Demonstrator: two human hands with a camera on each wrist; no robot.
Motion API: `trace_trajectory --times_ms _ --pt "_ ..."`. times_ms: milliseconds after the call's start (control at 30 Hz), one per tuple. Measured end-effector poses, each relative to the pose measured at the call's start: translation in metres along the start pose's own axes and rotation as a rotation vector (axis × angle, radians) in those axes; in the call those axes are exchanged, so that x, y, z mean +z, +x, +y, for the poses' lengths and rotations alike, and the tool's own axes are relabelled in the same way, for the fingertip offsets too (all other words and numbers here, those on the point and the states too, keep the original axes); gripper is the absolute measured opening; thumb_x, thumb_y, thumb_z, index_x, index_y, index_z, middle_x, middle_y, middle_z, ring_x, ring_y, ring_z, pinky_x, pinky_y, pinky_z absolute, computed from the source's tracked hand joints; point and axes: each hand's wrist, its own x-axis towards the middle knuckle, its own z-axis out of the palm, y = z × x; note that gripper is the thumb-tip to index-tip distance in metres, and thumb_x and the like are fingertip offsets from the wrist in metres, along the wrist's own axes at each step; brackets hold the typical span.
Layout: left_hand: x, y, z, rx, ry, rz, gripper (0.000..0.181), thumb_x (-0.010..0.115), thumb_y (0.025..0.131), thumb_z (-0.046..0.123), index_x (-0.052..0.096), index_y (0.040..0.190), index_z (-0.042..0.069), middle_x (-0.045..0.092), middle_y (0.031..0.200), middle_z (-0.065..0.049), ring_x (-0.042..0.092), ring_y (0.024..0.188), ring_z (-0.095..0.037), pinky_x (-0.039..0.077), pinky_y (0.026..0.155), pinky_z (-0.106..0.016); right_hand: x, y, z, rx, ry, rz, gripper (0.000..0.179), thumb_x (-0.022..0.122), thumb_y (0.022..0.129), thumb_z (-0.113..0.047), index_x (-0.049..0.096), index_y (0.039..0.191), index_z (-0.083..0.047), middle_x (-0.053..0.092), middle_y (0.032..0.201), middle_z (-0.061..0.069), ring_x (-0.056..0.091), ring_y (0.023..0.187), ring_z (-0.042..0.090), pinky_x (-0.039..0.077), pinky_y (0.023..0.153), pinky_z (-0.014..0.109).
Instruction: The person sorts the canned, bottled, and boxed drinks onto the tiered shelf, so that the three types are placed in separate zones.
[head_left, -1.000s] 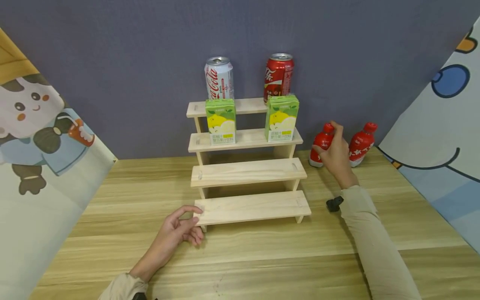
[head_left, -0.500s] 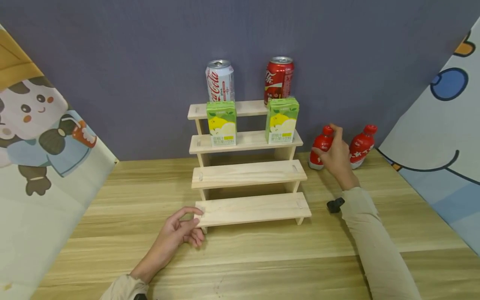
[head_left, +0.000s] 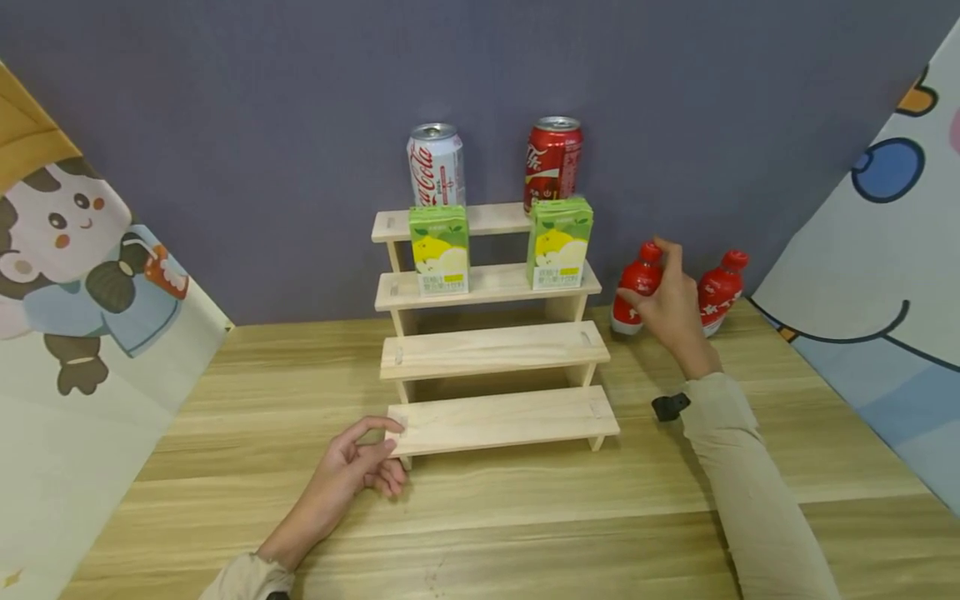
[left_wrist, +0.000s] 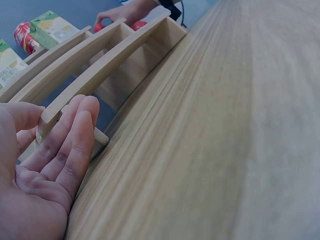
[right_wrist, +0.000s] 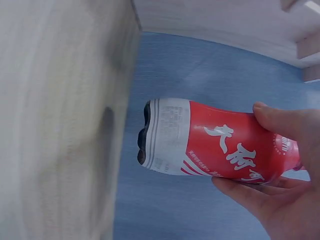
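My right hand (head_left: pixel 672 312) grips a red-labelled soda bottle (right_wrist: pixel 220 142) around its upper part, thumb on one side and fingers on the other. In the right wrist view the bottle's dark base hangs a little off the wooden table, over a shadow. A second red bottle (head_left: pixel 722 292) stands just right of that hand. At the lowest step of a four-tier wooden display stand (head_left: pixel 502 419), my left hand (head_left: pixel 348 462) pinches the board's left end, thumb and index finger at the edge, other fingers beneath.
On the top tier stand a white cola can (head_left: pixel 437 167) and a red cola can (head_left: pixel 553 162). Two green juice boxes (head_left: pixel 440 250) stand on the tier below. A grey-blue wall (head_left: pixel 300 167) rises behind, with cartoon-printed panels (head_left: pixel 112 275) at both sides.
The bottle in my right hand has lifted slightly and now leans a bit. My left hand keeps its hold on the stand. The head view has shifted slightly.
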Motion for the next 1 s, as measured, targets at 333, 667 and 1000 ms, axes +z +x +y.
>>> trace_trajectory --times_ms 333,667,1000 --pt "0.001 -0.001 0.000 -0.006 0.009 0.005 0.035 0.051 0.105 0.016 0.046 0.132 -0.005 0.073 0.080 -0.014 0.071 0.069 -0.022 0.062 0.060 -0.039 -0.014 0.004 -0.025 -0.002 0.000 -0.014 0.089 0.086 0.078 -0.010 0.030 0.147 -0.009 0.059 0.126 0.032 0.062 0.104 0.052 0.050 0.092 0.065" --pt "0.000 -0.001 0.000 -0.004 0.013 -0.001 0.035 0.050 0.106 0.016 0.045 0.133 -0.005 0.072 0.080 -0.013 0.071 0.069 -0.022 0.062 0.060 -0.039 -0.031 0.006 -0.052 -0.040 -0.004 -0.030 0.090 0.086 0.078 -0.011 0.030 0.148 -0.010 0.058 0.128 0.030 0.061 0.106 0.051 0.050 0.093 0.065" --pt "0.002 -0.001 0.001 -0.012 0.019 0.017 0.036 0.052 0.105 0.018 0.046 0.132 -0.005 0.072 0.080 -0.015 0.070 0.068 -0.023 0.061 0.059 -0.039 -0.049 0.005 -0.080 -0.077 0.014 -0.058 0.091 0.086 0.077 -0.010 0.029 0.148 -0.010 0.060 0.125 0.030 0.061 0.107 0.048 0.053 0.088 0.064"
